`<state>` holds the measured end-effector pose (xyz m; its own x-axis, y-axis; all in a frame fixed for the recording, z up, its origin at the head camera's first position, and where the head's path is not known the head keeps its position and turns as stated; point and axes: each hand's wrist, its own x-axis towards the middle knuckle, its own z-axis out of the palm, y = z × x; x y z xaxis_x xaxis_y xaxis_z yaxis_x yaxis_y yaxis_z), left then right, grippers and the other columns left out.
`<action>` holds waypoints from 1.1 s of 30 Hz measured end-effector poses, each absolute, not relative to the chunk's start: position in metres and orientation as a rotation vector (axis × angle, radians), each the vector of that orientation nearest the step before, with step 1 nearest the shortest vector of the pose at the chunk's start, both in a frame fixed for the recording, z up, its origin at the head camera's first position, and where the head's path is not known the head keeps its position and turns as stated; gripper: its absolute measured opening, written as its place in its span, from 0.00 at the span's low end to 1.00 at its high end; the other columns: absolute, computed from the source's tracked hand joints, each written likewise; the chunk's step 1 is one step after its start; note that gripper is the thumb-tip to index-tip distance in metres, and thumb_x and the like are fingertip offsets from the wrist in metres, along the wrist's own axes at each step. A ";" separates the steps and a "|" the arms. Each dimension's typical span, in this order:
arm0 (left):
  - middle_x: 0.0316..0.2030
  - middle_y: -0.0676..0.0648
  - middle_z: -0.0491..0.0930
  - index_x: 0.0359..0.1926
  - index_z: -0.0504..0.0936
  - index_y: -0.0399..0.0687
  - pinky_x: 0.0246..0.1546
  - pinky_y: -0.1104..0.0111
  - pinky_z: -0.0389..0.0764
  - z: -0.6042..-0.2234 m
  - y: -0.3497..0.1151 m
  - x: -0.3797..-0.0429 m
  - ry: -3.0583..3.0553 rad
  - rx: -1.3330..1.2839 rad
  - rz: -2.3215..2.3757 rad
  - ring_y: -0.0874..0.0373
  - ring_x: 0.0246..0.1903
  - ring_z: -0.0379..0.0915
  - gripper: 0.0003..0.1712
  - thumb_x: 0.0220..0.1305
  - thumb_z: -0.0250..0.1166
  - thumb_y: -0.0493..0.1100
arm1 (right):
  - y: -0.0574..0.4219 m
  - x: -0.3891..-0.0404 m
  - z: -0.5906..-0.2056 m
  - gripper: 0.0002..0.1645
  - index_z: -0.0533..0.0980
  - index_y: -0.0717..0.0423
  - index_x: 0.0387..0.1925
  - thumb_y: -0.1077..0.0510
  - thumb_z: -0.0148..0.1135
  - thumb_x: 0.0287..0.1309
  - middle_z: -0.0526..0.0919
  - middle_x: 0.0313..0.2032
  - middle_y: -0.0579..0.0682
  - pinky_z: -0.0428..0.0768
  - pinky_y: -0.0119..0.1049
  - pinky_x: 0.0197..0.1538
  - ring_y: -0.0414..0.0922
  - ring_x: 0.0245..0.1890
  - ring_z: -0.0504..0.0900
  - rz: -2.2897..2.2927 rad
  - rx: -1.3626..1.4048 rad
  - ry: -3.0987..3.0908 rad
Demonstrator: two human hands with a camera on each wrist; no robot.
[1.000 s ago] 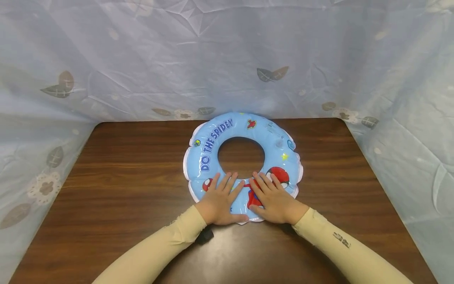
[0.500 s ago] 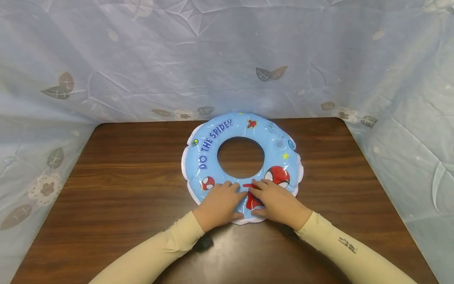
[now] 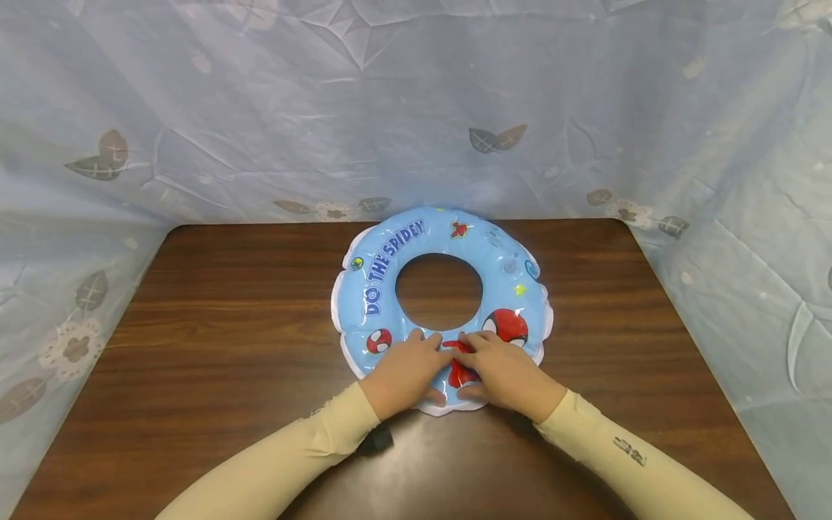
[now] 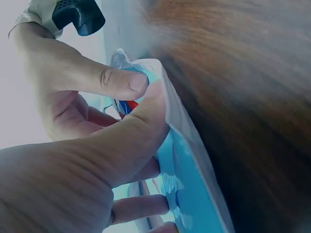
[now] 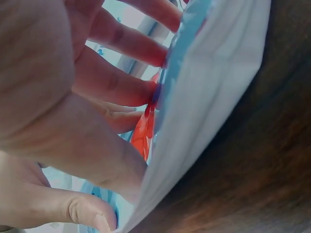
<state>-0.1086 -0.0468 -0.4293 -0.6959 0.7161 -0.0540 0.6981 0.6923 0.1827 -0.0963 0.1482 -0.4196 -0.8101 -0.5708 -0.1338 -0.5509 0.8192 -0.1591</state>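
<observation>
A light-blue inflatable swim ring (image 3: 370,289) lies flat on the wooden table, with "DO THE SPIDEY" lettering, red cartoon figures and a pale scalloped edge. On the ring's near side, my left hand (image 3: 403,372) grips the tube with bent fingers on top. The left wrist view shows that thumb (image 4: 141,124) against the outer seam. Just to the right, my right hand (image 3: 513,375) holds the same section, fingers curved onto the upper surface and thumb at the near edge. Both hands partly cover the red figure printed between them.
The brown wood-grain table (image 3: 247,318) extends around the ring. A pale patterned curtain (image 3: 416,108) hangs along the back and both sides. A small black device (image 3: 375,439) sits by my left wrist; another (image 4: 80,17) shows on the right wrist.
My fingers lay straight and spread on the ring one second ago; they have since drawn back toward me and bent onto the near tube. The ring has hardly shifted.
</observation>
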 end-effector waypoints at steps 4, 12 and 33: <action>0.46 0.46 0.77 0.59 0.76 0.59 0.31 0.63 0.80 -0.428 -0.047 -0.108 2.781 1.167 0.242 0.50 0.41 0.70 0.40 0.43 0.74 0.62 | 0.148 -0.097 -0.419 0.41 0.76 0.45 0.58 0.38 0.75 0.39 0.75 0.57 0.54 0.82 0.47 0.42 0.55 0.56 0.73 -0.183 -0.885 2.821; 0.44 0.46 0.76 0.61 0.74 0.60 0.32 0.62 0.81 -0.430 -0.047 -0.106 2.793 1.159 0.262 0.50 0.41 0.70 0.41 0.43 0.74 0.63 | 0.149 -0.096 -0.422 0.42 0.74 0.45 0.60 0.38 0.73 0.42 0.72 0.60 0.54 0.82 0.48 0.44 0.55 0.59 0.70 -0.205 -0.846 2.786; 0.56 0.44 0.74 0.57 0.78 0.56 0.61 0.41 0.59 -0.418 -0.073 -0.113 2.826 1.187 0.089 0.45 0.59 0.64 0.40 0.47 0.66 0.71 | 0.154 -0.097 -0.426 0.44 0.71 0.44 0.63 0.37 0.72 0.43 0.71 0.62 0.51 0.80 0.46 0.48 0.52 0.59 0.68 -0.239 -0.838 2.784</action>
